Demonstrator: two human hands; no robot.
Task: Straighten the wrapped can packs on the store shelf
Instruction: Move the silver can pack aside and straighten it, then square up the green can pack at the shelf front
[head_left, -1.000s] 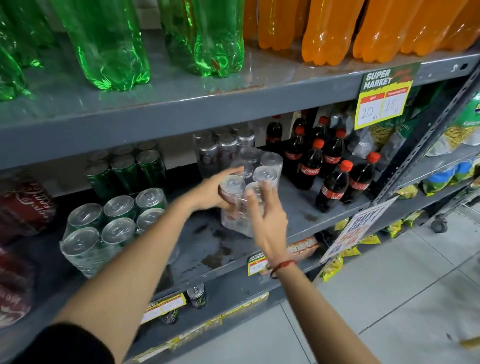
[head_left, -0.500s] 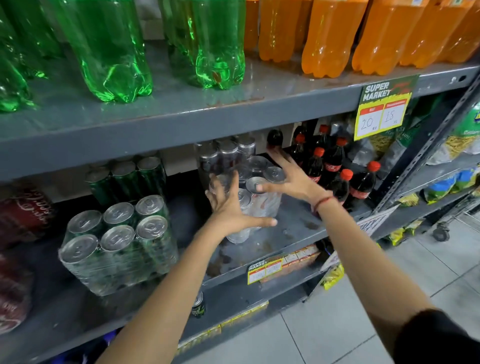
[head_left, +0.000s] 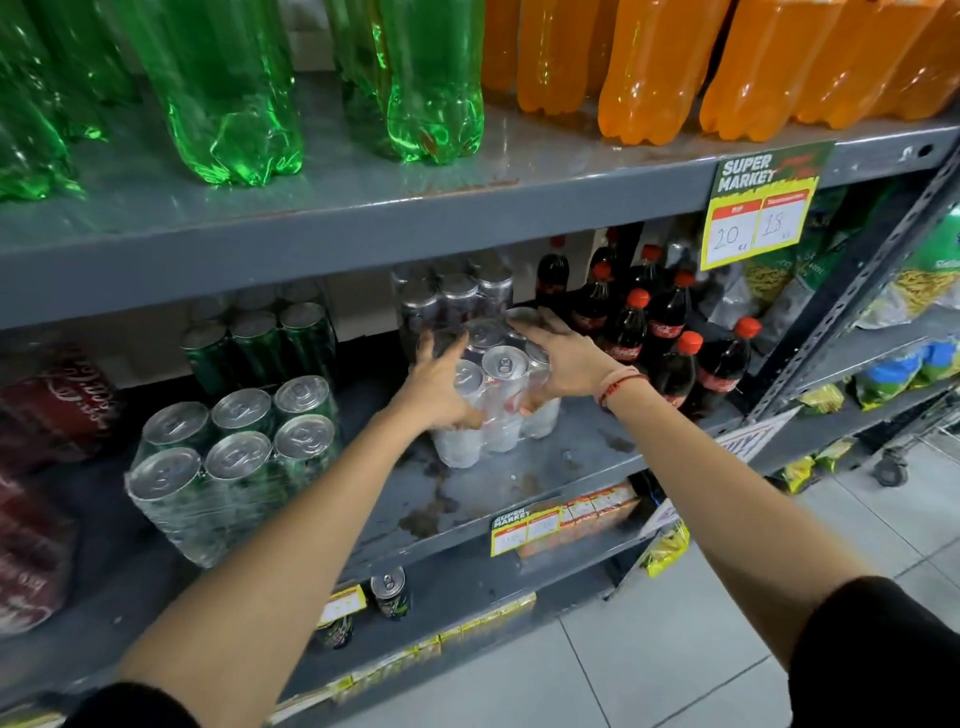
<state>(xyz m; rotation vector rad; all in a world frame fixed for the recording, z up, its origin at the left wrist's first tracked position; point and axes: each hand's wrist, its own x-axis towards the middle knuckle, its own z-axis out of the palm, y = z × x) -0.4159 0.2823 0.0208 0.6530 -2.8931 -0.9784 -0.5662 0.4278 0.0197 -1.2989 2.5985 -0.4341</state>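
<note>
A plastic-wrapped pack of silver cans (head_left: 496, 395) stands upright on the grey middle shelf (head_left: 519, 483). My left hand (head_left: 436, 384) grips its left side and my right hand (head_left: 558, 364) grips its right side and top. Behind it stands a wrapped pack of dark cans (head_left: 452, 304). To the left a wrapped pack of green cans (head_left: 228, 467) sits near the shelf front, slightly turned, with another green pack (head_left: 260, 343) behind it.
Small cola bottles (head_left: 670, 343) crowd close to the right of the silver pack. Red wrapped cola packs (head_left: 47, 415) fill the far left. Green and orange bottles (head_left: 415, 88) line the shelf above. A yellow price tag (head_left: 753, 208) hangs down. A loose can (head_left: 388, 592) sits below.
Both hands have closed around the sides of the silver can pack, and the pack now stands further back on the shelf than a second ago. The camera has moved closer.
</note>
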